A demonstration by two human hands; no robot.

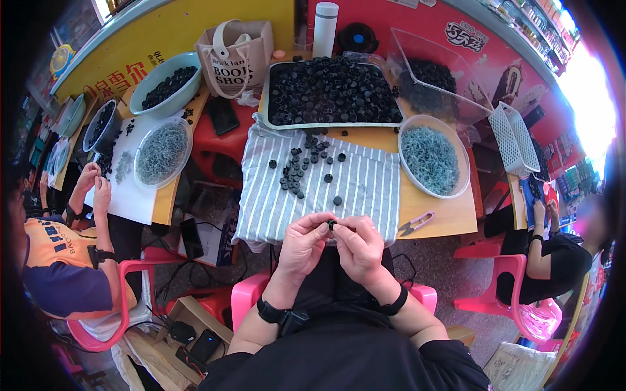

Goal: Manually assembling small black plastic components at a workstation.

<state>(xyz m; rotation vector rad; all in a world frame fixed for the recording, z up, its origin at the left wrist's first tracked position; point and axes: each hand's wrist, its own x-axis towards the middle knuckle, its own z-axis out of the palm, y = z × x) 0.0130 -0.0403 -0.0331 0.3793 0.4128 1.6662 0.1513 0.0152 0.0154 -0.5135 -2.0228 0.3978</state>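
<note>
Both my hands meet just over the near edge of a striped grey cloth (368,189). The fingertips of my left hand (302,246) and my right hand (358,247) pinch one small round black cap (331,225) between them; its details are mostly hidden. Farther up the cloth lies a loose cluster of similar black caps (295,173), a few of them set apart. Behind them a white-rimmed tray (336,125) is heaped with many more. On the right, a round plastic bowl (467,166) holds a tangle of small translucent blue-grey pieces.
Thread snips (417,223) lie at the table's right front. A canvas tote bag (212,49), a white bottle (325,29) and a clear bin (479,98) stand at the back. One person (78,260) works at left, another (551,260) at right, both on pink chairs.
</note>
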